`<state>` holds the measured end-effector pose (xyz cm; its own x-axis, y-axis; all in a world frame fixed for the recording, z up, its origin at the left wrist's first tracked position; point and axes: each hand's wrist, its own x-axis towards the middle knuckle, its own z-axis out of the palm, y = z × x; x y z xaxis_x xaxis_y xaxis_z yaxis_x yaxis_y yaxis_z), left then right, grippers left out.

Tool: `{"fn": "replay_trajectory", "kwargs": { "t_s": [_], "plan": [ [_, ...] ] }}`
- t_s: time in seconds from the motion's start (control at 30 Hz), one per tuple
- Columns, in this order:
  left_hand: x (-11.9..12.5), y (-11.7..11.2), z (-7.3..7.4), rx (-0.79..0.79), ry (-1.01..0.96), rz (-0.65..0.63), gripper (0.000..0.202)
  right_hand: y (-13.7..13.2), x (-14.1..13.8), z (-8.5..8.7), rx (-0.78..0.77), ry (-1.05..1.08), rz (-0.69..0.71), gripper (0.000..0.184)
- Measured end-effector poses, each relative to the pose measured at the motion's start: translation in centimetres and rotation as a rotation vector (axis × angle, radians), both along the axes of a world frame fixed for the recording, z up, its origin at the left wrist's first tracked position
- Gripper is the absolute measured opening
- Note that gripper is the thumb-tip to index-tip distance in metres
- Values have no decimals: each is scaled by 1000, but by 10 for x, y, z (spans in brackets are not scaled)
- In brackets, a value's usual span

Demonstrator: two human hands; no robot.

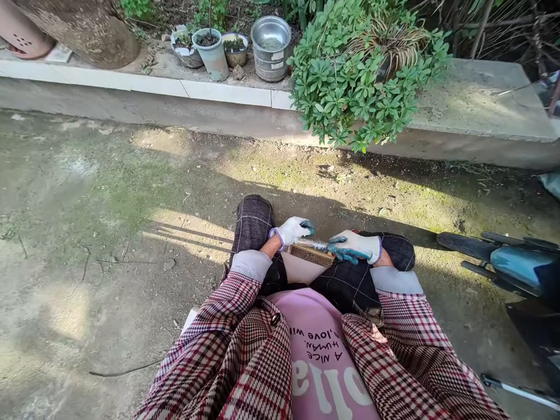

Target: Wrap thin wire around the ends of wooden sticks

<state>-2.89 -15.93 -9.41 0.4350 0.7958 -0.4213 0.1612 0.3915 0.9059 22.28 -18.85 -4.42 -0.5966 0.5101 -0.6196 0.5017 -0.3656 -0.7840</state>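
I am seated, and both of my hands wear white work gloves with teal palms. My left hand [292, 230] is closed round one end of a short silvery rod [311, 244]. My right hand [355, 247] grips the other end, so the rod lies level between my knees. Under the rod sits a brownish box-like thing [308, 255], mostly hidden by my legs in dark checked trousers. My sleeves are red and white plaid.
A low concrete ledge [227, 92] runs across the back with several pots, a metal bucket [270, 39] and a leafy bush [356, 76]. A blue scooter [507, 262] stands at the right. Mossy, dusty ground [109, 233] spreads to the left.
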Motion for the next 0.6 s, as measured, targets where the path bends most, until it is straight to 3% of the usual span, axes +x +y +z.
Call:
{"fn": "replay_trajectory", "kwargs": {
  "t_s": [0.2,0.37,0.5,0.6],
  "plan": [
    [-1,0,3,197,258,-76,15,2,-2,-29,115,-391,-41,47],
    [6,-3,-2,248,294,-48,14,16,-11,-34,347,-584,-169,34],
    [14,-4,-4,49,83,82,8,25,-19,-27,424,-569,-266,27],
    [16,-4,1,-166,-87,201,5,21,-24,-22,269,-320,-467,33]
  ]
}}
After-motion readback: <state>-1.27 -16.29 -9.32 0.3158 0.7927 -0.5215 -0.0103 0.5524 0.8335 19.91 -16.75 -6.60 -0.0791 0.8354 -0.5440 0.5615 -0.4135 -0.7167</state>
